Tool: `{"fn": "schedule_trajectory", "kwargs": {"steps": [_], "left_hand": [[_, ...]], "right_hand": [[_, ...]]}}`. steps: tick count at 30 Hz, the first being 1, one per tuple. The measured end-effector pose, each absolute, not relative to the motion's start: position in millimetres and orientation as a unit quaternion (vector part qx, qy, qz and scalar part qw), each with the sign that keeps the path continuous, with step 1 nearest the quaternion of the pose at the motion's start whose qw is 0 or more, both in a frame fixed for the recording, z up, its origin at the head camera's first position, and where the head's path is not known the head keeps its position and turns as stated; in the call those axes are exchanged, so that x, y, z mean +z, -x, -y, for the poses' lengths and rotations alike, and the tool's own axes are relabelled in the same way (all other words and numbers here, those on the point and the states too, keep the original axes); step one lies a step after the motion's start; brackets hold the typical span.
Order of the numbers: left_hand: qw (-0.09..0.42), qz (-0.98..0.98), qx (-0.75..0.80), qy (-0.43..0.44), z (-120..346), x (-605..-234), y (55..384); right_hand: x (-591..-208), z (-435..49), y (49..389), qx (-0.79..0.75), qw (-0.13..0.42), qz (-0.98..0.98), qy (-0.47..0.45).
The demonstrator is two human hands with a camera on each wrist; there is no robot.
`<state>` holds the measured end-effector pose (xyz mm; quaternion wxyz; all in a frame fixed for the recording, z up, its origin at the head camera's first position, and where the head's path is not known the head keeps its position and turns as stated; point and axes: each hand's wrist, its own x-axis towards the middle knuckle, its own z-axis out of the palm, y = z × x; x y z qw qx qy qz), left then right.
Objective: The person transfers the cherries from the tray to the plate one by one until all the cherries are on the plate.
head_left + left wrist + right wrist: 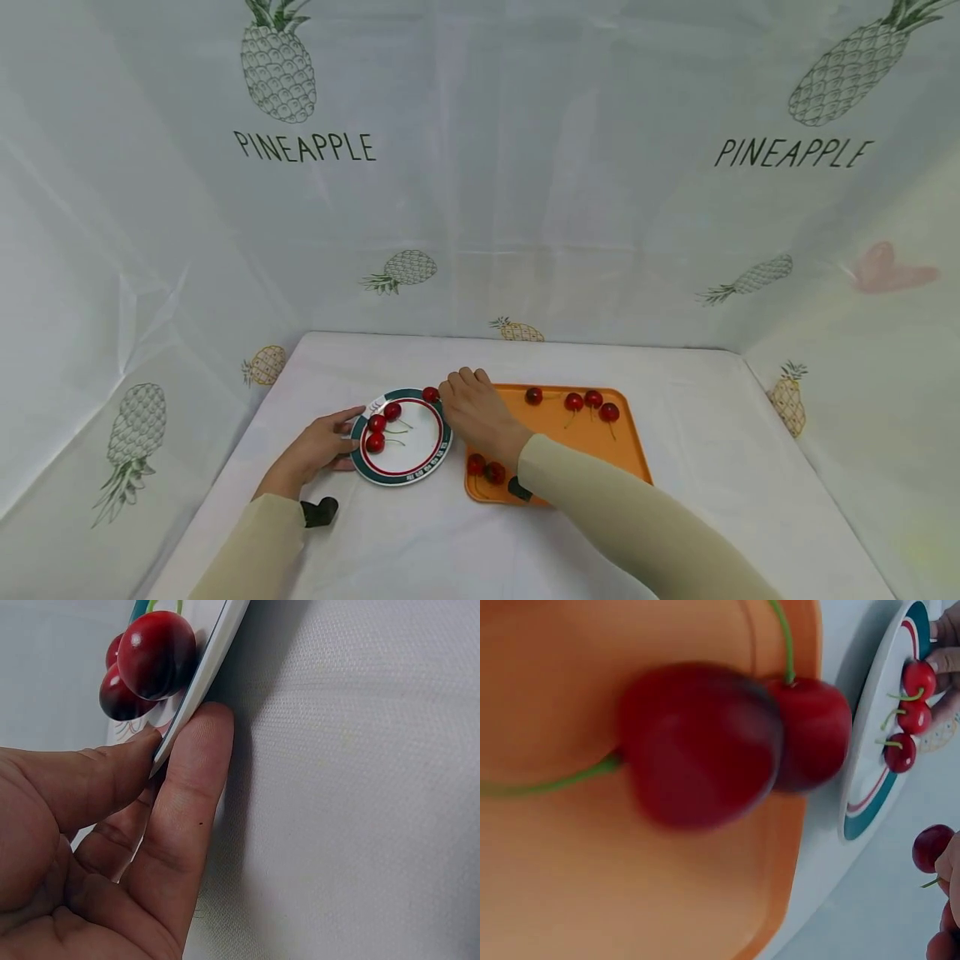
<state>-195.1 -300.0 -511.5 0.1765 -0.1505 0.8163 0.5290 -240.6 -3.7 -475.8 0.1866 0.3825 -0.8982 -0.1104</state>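
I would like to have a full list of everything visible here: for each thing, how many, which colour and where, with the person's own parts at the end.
Table: one, white, below everything.
Tray: one, orange, on the table.
Plate: one, white with green rim and red ring, left of the tray.
Cherries: ten visible, red, six on the tray, three on the plate, one in the right hand.
Backdrop: sheet count unclear, pale grey, behind and beside the table.
Pineapple prints: eight, five grey-green, three yellowish, on the backdrop.
Words: two, dark, upper left and right.
Pink print: one, pink, far right.
Wrist pieces: two, black, at the sleeves.
Sleeves: two, beige, foreground.
Hands: two, left hand gripping the plate, right pinching a cherry.
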Motion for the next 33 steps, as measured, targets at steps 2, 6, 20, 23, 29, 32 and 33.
{"fn": "schedule_trajectory", "kwargs": {"steps": [2, 6, 20, 23, 29, 32, 33], "left_hand": [[0.176, -0.815, 0.530, 0.153, 300, -512, 196], [0.174, -0.817, 0.526, 0.160, 300, -514, 196], [0.172, -0.813, 0.536, 0.153, 301, -518, 198], [0.171, -0.812, 0.537, 0.153, 301, -518, 198], [0.172, -0.812, 0.537, 0.153, 301, -517, 198], [0.173, -0.811, 0.538, 0.153, 301, -518, 198], [0.173, -0.810, 0.539, 0.153, 301, -518, 198]], "right_hand": [[-480, 13, 244, -0.114, 0.177, 0.902, -0.377], [-487, 29, 247, -0.119, 0.162, 0.907, -0.370], [-504, 57, 256, -0.135, 0.130, 0.921, -0.341], [-507, 60, 257, -0.138, 0.133, 0.920, -0.341], [-509, 65, 256, -0.148, 0.130, 0.920, -0.339], [-510, 68, 255, -0.148, 0.121, 0.921, -0.338], [-511, 69, 255, -0.148, 0.118, 0.922, -0.338]]}}
